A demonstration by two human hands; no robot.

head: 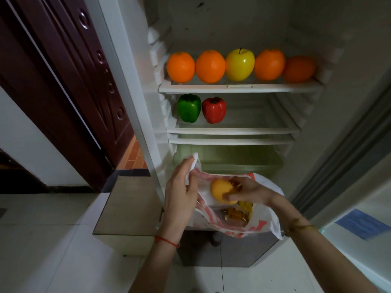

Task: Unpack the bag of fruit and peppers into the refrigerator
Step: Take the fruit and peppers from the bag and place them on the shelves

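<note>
A white and red plastic bag (262, 220) hangs open in front of the refrigerator's lower part. My left hand (179, 193) grips the bag's left handle and holds it up. My right hand (247, 190) is inside the bag's mouth, closed on a yellow-orange fruit (220, 190). Deeper in the bag lie a yellow item (246, 206) and brown wrapped pieces (234, 214). On the top shelf (239, 88) stand several oranges (210, 66) and a yellow apple (239, 64). The middle shelf (232, 130) holds a green pepper (189, 107) and a red pepper (214, 109).
The right part of the middle shelf is bare. A pale crisper drawer (232, 157) sits below it. The refrigerator door (359, 187) stands open at the right. A dark wooden door (74, 81) is at the left, with a low grey box (129, 208) on the tiled floor.
</note>
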